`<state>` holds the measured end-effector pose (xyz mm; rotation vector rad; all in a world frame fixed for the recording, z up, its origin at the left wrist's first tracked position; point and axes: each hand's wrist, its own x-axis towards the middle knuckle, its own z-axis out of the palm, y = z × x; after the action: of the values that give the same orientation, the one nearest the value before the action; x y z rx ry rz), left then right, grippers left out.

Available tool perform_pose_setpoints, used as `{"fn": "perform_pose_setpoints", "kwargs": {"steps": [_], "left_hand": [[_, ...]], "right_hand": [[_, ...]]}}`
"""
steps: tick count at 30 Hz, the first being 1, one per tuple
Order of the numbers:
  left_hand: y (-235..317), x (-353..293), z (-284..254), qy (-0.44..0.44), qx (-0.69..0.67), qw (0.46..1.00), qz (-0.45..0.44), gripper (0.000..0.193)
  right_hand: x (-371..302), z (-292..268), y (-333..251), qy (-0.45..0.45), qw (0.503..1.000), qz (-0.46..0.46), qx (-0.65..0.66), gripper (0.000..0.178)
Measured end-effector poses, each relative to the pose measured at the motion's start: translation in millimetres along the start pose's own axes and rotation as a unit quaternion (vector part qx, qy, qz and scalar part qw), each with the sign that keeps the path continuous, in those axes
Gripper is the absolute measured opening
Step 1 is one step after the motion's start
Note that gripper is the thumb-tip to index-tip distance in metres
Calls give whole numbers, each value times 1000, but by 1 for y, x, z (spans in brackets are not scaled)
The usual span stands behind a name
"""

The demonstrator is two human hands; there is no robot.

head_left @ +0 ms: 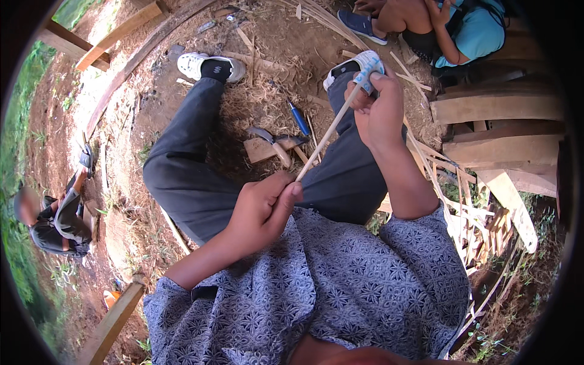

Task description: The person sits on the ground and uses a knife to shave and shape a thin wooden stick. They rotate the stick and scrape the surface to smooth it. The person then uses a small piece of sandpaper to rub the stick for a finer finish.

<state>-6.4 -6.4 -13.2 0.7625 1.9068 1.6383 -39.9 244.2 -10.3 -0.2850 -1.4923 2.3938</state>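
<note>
Stick [328, 137] slants near left to far right: our left hand [260, 205] grips its near end, our right hand [382, 111] pinches a blue strip [367, 75] farther along. Probably we're smoothing; another stroke calls for steady left fingers.

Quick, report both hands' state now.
Left hand: closed, holding the thin wooden stick's near end.
Right hand: closed, holding a blue-and-white sheet at its far end.

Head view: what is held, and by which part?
A pale stick: near end in the left grip, far part at the right grip, which also holds a light-blue piece.
</note>
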Motion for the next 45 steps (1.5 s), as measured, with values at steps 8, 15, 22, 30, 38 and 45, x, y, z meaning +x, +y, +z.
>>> {"fn": "perform_pose_setpoints", "kwargs": {"steps": [8,15,22,30,38,45], "left_hand": [[12,18,-6,25,-30,999,-22,28],[18,25,-13,17,-32,998,-47,26],[7,15,-14,-13,-13,997,-77,26],[12,30,-10,17,-21,999,-32,27],[21,31,-13,9,-33,998,-43,27],[12,21,-11,-2,-17,1000,-19,28]], "right_hand": [[-47,23,15,-221,927,-71,-295,16],[-43,34,17,-112,981,10,-159,12],[-9,5,5,55,998,23,-2,8],[-38,17,29,-30,992,2,-121,13],[21,-61,12,-124,981,-1,150,14],[-8,14,-3,60,998,-21,31,5]]}}
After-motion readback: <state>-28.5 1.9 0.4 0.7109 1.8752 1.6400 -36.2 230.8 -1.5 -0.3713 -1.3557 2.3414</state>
